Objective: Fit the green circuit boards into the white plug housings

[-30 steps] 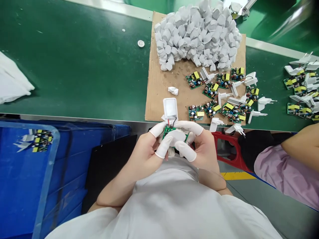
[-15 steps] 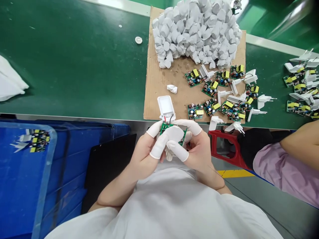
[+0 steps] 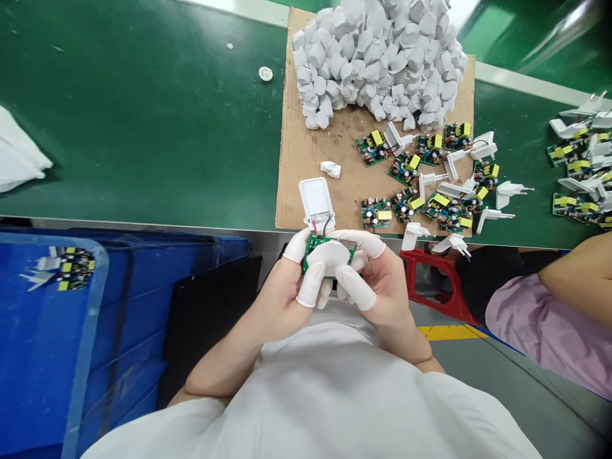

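Observation:
A green circuit board (image 3: 310, 245) is held between both hands just off the table's front edge. My left hand (image 3: 282, 287) is closed on its left side, and my right hand (image 3: 377, 274) grips its right side. White finger cots cover the thumbs and several fingers. Across the board's face lies a flat white pad (image 3: 329, 256), pressed at its lower edge by both thumbs. Red and black wires join the board to a white plug housing (image 3: 316, 201) sticking out beyond it. The fingers beneath the board are partly hidden.
A heap of white pads (image 3: 377, 60) covers the back of a cardboard sheet (image 3: 299, 146). Several wired circuit boards (image 3: 411, 169) with plugs lie at right, and a crumpled white scrap (image 3: 330, 169) nearby. A blue bin (image 3: 43, 344) stands left. Another person's arm (image 3: 581, 271) is at right.
The white pad has turned and now lies flatter across the board. Both thumbs have shifted down to its lower edge, and more of the board shows.

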### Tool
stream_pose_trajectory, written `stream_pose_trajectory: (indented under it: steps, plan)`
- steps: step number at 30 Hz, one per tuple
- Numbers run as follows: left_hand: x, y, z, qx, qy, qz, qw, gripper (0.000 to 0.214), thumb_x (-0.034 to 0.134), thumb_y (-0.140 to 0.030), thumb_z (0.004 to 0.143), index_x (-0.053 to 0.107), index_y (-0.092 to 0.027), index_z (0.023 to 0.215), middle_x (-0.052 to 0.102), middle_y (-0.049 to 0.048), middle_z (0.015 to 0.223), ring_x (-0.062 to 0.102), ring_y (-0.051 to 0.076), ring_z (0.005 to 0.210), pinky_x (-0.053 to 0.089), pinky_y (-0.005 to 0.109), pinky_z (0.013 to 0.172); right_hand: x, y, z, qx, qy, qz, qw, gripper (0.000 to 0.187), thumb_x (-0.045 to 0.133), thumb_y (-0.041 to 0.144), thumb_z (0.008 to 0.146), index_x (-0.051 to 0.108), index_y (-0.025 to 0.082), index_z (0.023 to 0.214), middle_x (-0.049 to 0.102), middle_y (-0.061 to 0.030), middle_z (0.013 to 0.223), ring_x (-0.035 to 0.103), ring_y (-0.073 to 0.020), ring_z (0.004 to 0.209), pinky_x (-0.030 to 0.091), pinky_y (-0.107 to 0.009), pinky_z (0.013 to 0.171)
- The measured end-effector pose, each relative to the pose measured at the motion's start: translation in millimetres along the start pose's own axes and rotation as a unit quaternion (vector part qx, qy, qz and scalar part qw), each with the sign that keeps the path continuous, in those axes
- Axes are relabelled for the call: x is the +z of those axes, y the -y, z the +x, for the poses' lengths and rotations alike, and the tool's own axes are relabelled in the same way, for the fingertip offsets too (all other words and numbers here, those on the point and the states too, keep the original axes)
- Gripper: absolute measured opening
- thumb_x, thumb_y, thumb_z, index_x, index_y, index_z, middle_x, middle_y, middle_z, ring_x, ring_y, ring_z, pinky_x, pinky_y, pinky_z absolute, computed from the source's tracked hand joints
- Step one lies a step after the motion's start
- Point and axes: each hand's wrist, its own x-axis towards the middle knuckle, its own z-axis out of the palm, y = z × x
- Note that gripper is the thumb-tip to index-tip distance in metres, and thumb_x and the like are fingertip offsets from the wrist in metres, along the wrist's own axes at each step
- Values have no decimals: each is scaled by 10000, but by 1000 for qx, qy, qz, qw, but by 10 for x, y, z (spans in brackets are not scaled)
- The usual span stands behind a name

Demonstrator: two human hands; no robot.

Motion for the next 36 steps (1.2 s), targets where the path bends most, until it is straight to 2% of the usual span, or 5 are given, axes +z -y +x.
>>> stream_pose_trajectory:
  steps: [11,16,28,33,36]
  plan:
    - [66,-57,-33,-49,-66,-64,995,578,734,-672,970,720,-258,1372,641,-2,713,525,137,504,438,255,433,38,28,22,-11,1,-66,998,466,823,374,911,698,249,1341,611,85,599,523,-111,448,433,-219,458]
    - [108,-80,0,-26,-89,-46,995,374,769,-554,997,700,-258,1216,664,-24,746,532,95,484,423,204,411,35,15,11,-25,8,-65,998,472,784,296,925,689,246,1384,639,78,612,578,-121,469,454,-227,476]
    - [13,53,17,14,-30,-95,995,481,668,-586,1041,683,-202,1330,667,-4,691,606,147,537,457,239,461,18,-3,71,-25,52,30,998,410,689,506,1050,711,219,1342,727,31,679,686,-135,519,565,-219,515]
    - [26,62,27,42,-10,-81,996,302,696,-436,1072,689,-273,1325,641,-50,720,547,77,504,414,186,475,62,52,111,-106,-53,-20,993,210,719,411,1034,815,227,1063,741,20,654,646,-121,471,511,-216,447]
    - [32,69,49,53,-1,-89,995,276,697,-398,1076,694,-297,1333,635,-46,769,546,68,521,403,179,477,68,59,124,-101,-44,-42,993,183,727,367,1002,833,229,1059,749,12,644,676,-142,487,541,-232,457]
